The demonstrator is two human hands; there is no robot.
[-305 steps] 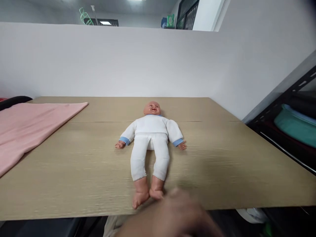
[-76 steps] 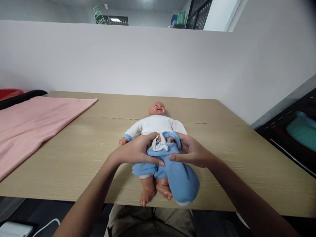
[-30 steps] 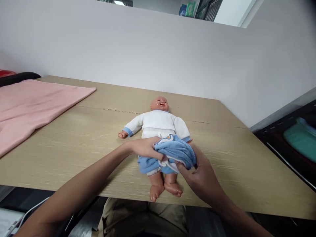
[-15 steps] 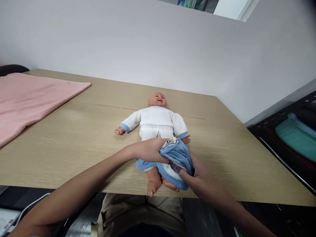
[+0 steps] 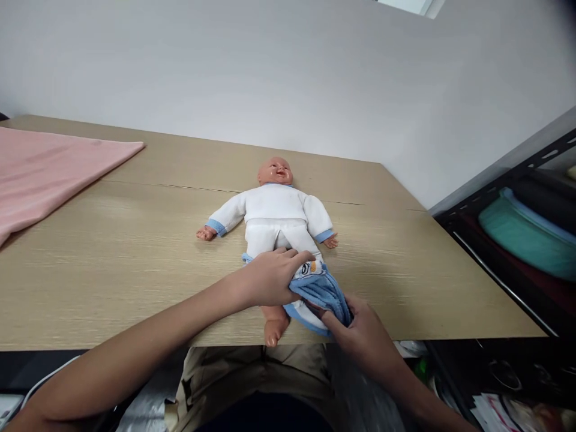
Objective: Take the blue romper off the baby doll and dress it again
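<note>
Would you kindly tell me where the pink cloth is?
At the head view's left, the pink cloth lies on the table, apart from the doll.

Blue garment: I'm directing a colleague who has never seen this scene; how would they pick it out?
On the wooden table, find the doll lying face up. At its legs, the left hand and right hand grip the blue garment. Bunched and mostly blue, with a white patch marked in black and orange, it differs from the doll's mostly white clothes.
</note>
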